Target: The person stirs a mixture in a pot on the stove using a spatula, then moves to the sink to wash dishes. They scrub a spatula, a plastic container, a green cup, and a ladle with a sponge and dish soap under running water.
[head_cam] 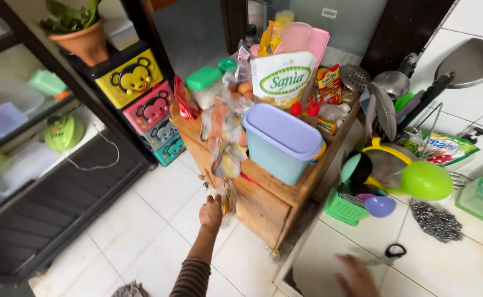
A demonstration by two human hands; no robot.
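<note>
From your head camera, your left hand [210, 213] has its fingers closed around the bottom of a hanging strip of clear plastic sachets [223, 144] against the wooden crate [263, 206]. Your blurred right hand [357, 275] hovers over the white tiled worktop [445, 264]; its fingers' spread cannot be told.

A strip of clear sachets [224, 147] hangs down the wooden crate's [263, 206] front, its bottom sachet pinched and crumpled

Left arm in a striped sleeve stretched forward and away from the body, left hand [211, 212] seen from the back, fingers curled in a closed grip, right hand [357, 275] low, blurred, fingers spread loosely, palm down
</note>
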